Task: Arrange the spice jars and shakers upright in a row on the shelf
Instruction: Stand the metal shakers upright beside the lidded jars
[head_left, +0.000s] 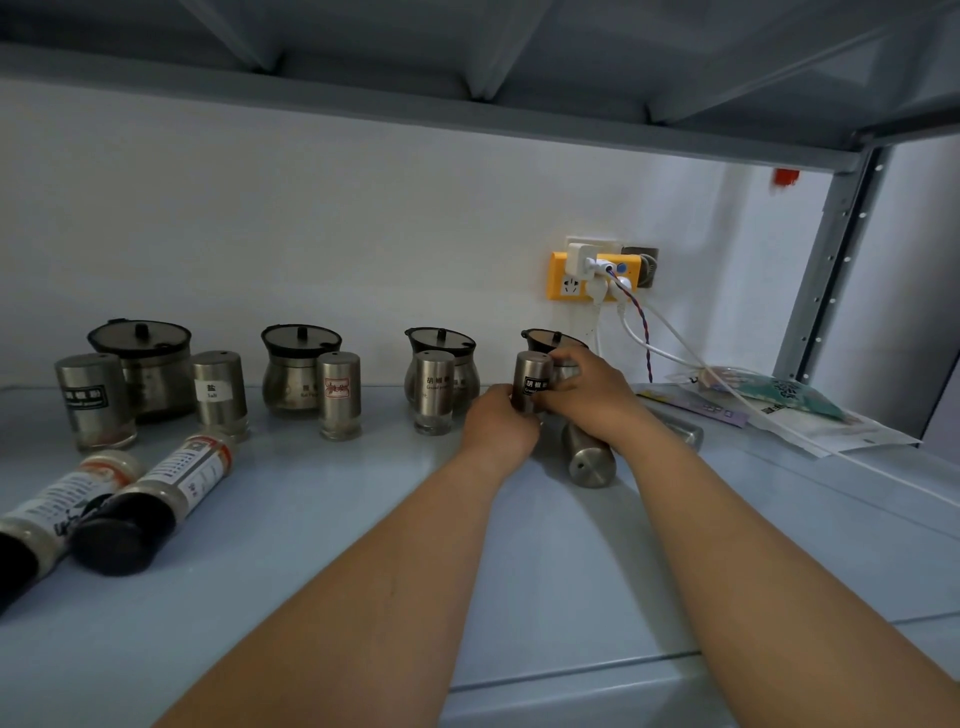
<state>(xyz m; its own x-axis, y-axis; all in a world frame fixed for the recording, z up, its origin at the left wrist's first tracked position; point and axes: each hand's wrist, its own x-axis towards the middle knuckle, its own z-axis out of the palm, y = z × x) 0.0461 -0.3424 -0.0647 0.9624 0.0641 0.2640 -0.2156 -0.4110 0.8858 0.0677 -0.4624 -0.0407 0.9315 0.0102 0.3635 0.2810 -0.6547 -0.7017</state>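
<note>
Both hands hold one upright steel shaker with a black label (531, 375) on the pale blue shelf (322, 525). My left hand (497, 420) grips its lower part and my right hand (587, 394) curls around its side. Standing in a row to the left are several steel shakers (432, 391) (339, 395) (220, 391) (95, 400). Round lidded spice pots (143, 364) (296, 364) (441, 343) (553, 340) stand behind them. A steel shaker (589, 457) lies on its side under my right wrist, another (680, 428) behind it. Two black-capped spice bottles (150, 499) (47, 514) lie at the left.
A yellow power strip (576, 283) with plugs and cables (649, 332) hangs on the back wall. Packets and papers (789, 410) lie at the right by the shelf post (831, 260). A grey shelf (467, 67) runs overhead.
</note>
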